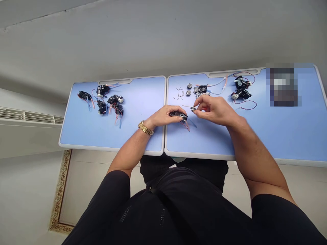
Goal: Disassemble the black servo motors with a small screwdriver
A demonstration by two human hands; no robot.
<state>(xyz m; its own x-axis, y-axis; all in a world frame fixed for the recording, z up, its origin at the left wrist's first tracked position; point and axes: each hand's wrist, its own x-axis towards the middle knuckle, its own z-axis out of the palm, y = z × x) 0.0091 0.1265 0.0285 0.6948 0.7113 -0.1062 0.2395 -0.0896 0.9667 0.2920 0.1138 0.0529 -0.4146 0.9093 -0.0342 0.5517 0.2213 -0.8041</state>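
Observation:
My left hand (170, 115) is closed around a small black mechanical assembly (183, 117), with its fingers on top and thumb along the near side. Thin red wires and blue and pink tubes (188, 126) trail from under the assembly. My right hand (214, 109) pinches a screwdriver (188, 106); its thin shaft points left, and a bit of red shows inside the palm. A small dark part (193, 109) is at the right fingertips; whether it is held there I cannot tell. Just beyond the right hand lies an opened black housing (201, 91).
Loose screws (180, 95) and two round metal parts (188, 92) lie beyond my hands. More black assemblies with wires stand at right (240, 89) and left (102, 90). A seam (165, 132) divides the two blue tabletops (204, 139). A blurred patch covers the far right.

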